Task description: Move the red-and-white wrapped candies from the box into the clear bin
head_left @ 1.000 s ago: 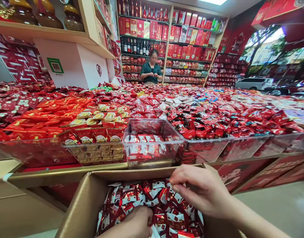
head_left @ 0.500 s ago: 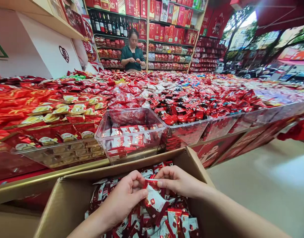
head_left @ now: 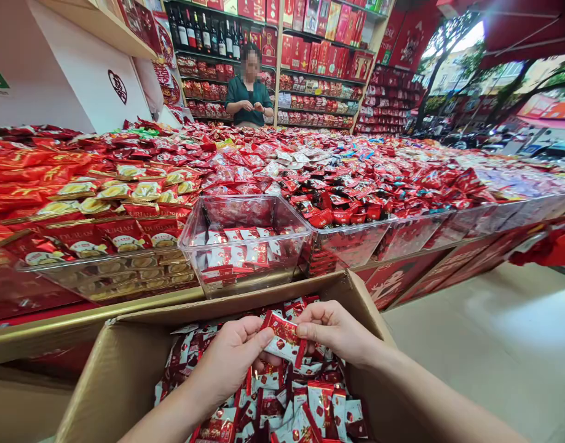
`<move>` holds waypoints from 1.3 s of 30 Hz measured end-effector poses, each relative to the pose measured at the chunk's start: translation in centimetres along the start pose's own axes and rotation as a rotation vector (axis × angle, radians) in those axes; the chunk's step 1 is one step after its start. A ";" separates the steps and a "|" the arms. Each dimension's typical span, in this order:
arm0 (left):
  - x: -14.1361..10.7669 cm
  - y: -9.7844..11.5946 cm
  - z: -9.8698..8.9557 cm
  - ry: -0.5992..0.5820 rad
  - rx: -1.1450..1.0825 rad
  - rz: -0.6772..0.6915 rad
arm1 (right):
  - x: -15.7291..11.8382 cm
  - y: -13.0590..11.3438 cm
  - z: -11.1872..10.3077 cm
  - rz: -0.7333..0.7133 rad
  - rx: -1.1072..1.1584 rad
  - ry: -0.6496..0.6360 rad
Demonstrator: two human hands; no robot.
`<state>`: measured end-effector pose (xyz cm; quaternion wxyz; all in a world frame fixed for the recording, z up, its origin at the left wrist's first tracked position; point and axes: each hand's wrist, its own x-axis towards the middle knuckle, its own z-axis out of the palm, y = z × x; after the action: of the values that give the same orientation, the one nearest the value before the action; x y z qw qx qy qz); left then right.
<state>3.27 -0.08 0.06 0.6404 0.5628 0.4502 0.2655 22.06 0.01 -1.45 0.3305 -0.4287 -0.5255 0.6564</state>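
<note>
Two hands hold a red-and-white packet (head_left: 283, 337) over an open cardboard box (head_left: 104, 369) at the bottom center of the frame.

The packet lies between the left hand (head_left: 233, 352) and the right hand (head_left: 331, 330), its printed face up. The left hand pinches its left end, thumb on top; the right hand pinches its upper right part between thumb and fingers, the other fingers curled. Just below the packet and both hands, similar loose packets (head_left: 273, 403) fill the box. Beyond the box's far edge, left of center, a clear plastic bin (head_left: 245, 261) holds more such packets in rows.
</note>
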 end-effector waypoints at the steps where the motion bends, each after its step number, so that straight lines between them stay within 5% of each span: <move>1: 0.0 0.0 0.0 0.002 0.013 -0.003 | -0.1 0.0 0.0 -0.003 -0.011 -0.006; 5: -0.3 0.0 0.0 0.037 0.106 0.026 | -0.4 -0.1 0.6 -0.100 -0.131 -0.079; 9: -0.9 0.3 -0.2 0.068 0.276 0.110 | -1.5 -1.4 1.2 -0.242 -0.526 -0.132; 11: -1.3 0.6 -0.3 0.020 0.214 0.123 | -2.1 -3.5 1.0 -0.325 -0.657 -0.092; 14: -1.7 0.7 -0.5 -0.023 0.102 0.098 | -1.9 -8.5 0.3 -0.501 -0.562 0.071; 18: -1.6 -0.1 -0.5 -0.026 0.258 0.124 | 2.2 -14.7 0.3 -0.640 -0.533 0.259; 21: -1.3 -1.0 -0.5 -0.055 0.416 0.152 | 7.6 -16.7 1.3 -0.494 -0.772 0.131; 27: -1.2 -2.0 -1.3 -0.089 0.670 0.156 | 14.5 -15.8 4.0 -0.268 -1.062 -0.179; 39: -0.5 -3.2 -1.3 -0.287 0.830 0.245 | 17.5 -12.6 4.6 -0.140 -1.094 -0.409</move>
<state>1.37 -0.57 -2.84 0.3806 0.8519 0.3553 0.0558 10.46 16.49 7.44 -0.0042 -0.3658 -0.8680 0.3358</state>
